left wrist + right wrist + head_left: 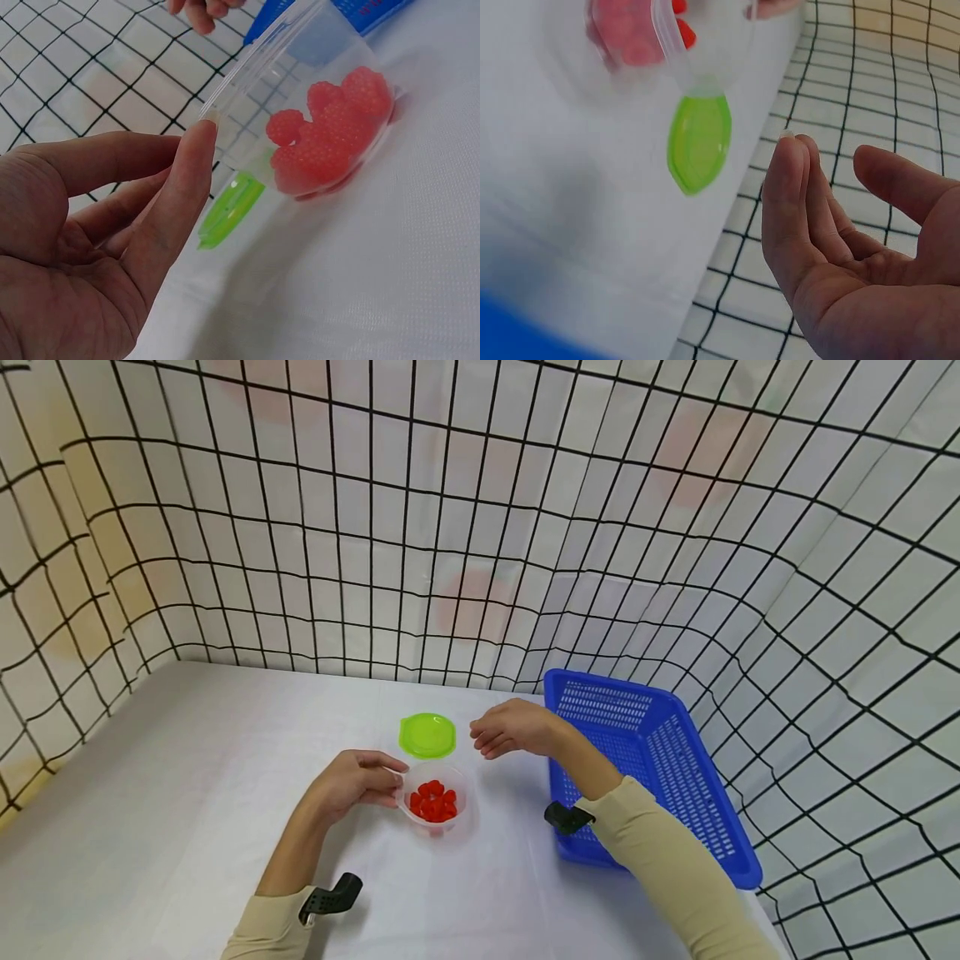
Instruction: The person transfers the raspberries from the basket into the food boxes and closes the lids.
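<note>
A clear plastic tub (461, 790) stands on the white tabletop, holding several red raspberries (433, 803). My left hand (358, 783) pinches the tub's rim at its left side; in the left wrist view the thumb and a fingertip meet at that edge. Just behind the tub lies a light green lid (427, 736), flat on the cloth. To the right of the lid, my right hand (517, 727) hovers with loosely bent fingers and touches nothing. In the right wrist view its thumb stands apart from the fingers, with nothing between them.
A blue perforated plastic basket (600, 700) stands at the right, under my right forearm. Black wire mesh (408, 539) rises behind and along both sides of the white-covered table (187, 760).
</note>
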`<state>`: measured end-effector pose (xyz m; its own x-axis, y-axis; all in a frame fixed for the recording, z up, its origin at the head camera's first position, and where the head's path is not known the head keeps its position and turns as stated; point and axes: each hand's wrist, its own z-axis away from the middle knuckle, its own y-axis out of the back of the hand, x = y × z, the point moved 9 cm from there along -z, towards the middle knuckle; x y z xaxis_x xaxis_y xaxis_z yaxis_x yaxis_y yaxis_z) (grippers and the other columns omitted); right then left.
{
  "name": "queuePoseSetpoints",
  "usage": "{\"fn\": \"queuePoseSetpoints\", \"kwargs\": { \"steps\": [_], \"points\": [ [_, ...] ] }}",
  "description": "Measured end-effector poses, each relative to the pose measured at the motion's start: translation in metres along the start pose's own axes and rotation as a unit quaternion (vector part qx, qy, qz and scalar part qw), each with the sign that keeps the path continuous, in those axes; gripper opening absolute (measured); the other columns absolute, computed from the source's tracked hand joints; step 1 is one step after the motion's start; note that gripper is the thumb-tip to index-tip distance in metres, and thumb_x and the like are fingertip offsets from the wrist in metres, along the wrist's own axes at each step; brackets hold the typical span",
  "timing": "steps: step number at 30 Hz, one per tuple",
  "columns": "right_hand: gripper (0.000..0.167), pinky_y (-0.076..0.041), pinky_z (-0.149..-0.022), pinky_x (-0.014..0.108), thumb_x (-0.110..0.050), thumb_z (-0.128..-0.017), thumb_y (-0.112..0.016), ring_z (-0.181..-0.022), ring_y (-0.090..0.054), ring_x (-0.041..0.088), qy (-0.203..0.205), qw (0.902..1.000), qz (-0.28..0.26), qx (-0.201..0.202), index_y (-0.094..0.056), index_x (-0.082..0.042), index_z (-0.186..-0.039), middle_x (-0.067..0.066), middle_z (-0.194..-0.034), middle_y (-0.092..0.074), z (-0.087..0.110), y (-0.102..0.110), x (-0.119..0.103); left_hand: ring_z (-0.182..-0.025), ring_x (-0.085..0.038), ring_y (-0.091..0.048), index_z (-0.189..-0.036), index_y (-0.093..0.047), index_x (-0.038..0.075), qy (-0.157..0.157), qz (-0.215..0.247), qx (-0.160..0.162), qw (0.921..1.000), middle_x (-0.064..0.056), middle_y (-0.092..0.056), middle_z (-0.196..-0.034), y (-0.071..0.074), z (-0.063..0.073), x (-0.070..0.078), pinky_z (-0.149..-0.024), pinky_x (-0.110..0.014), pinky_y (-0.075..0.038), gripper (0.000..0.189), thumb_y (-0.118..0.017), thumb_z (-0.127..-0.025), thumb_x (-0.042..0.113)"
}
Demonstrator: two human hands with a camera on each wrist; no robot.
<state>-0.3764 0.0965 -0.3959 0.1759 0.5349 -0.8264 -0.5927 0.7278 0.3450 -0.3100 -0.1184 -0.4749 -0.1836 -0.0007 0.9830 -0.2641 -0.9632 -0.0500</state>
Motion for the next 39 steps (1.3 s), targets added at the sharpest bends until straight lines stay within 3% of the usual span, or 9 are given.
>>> {"fn": "queuePoseSetpoints", "kwargs": {
  "steps": [5, 13, 22, 29, 34, 39],
  "points": [
    [0.036, -0.063, -0.087, 0.036, -0.022, -0.098, -0.067, -0.086, -0.072, 0.021, 0.003, 0.9990, -0.014, 0.042, -0.065, 0.007, -0.119, 0.016, -0.104, -0.071, 0.015, 0.033, -0.002, -0.075, -0.017, -0.070, -0.123, -0.063, -0.014, 0.002, 0.005, 0.000, 1.0000, -0.010, -0.073, -0.089, 0.000, 0.000, -0.001, -0.073, -0.031, -0.065, 0.034, -0.062, -0.096, 0.007],
    [0.037, -0.062, -0.089, 0.034, -0.020, -0.100, -0.064, -0.088, -0.069, 0.019, 0.009, 0.9968, -0.020, 0.077, -0.060, 0.009, -0.123, 0.013, -0.105, -0.067, 0.037, 0.077, 0.009, -0.075, -0.018, -0.071, -0.123, -0.064, -0.012, 0.008, -0.004, 0.003, 1.0000, -0.011, -0.073, -0.091, 0.001, -0.001, -0.002, -0.074, -0.032, -0.065, 0.033, -0.062, -0.096, 0.007],
    [0.035, -0.062, -0.084, 0.030, -0.017, -0.104, -0.057, -0.087, -0.068, 0.020, -0.006, 0.9932, -0.015, 0.115, -0.057, 0.012, -0.124, 0.013, -0.101, -0.066, 0.045, 0.117, 0.048, -0.074, -0.017, -0.070, -0.123, -0.063, -0.013, 0.006, -0.004, 0.000, 1.0000, -0.010, -0.072, -0.090, 0.000, 0.000, -0.001, -0.073, -0.031, -0.064, 0.034, -0.062, -0.096, 0.007],
    [0.033, -0.062, -0.086, 0.033, -0.016, -0.103, -0.059, -0.084, -0.068, 0.018, -0.043, 0.9888, -0.022, 0.141, -0.059, 0.010, -0.123, 0.009, -0.096, -0.067, 0.051, 0.140, 0.081, -0.073, -0.017, -0.070, -0.123, -0.062, -0.014, 0.006, 0.003, -0.005, 1.0000, -0.010, -0.071, -0.089, 0.000, 0.001, 0.000, -0.073, -0.031, -0.065, 0.034, -0.061, -0.096, 0.006],
    [0.037, -0.059, -0.096, 0.041, -0.020, -0.103, -0.059, -0.086, -0.070, 0.020, -0.086, 0.9845, -0.017, 0.152, -0.058, 0.008, -0.127, 0.014, -0.103, -0.069, 0.055, 0.150, 0.105, -0.072, -0.017, -0.070, -0.124, -0.062, -0.014, 0.006, 0.001, -0.005, 1.0000, -0.011, -0.071, -0.090, 0.000, 0.001, 0.000, -0.073, -0.031, -0.064, 0.035, -0.061, -0.096, 0.007],
    [0.046, -0.059, -0.097, 0.040, -0.019, -0.104, -0.056, -0.093, -0.071, 0.023, -0.111, 0.9840, -0.015, 0.139, -0.049, 0.011, -0.139, 0.021, -0.116, -0.067, 0.057, 0.153, 0.127, -0.072, -0.017, -0.070, -0.124, -0.062, -0.014, 0.007, 0.003, -0.004, 1.0000, -0.010, -0.071, -0.089, -0.001, 0.001, 0.001, -0.073, -0.031, -0.065, 0.035, -0.061, -0.096, 0.007]
  ]
}}
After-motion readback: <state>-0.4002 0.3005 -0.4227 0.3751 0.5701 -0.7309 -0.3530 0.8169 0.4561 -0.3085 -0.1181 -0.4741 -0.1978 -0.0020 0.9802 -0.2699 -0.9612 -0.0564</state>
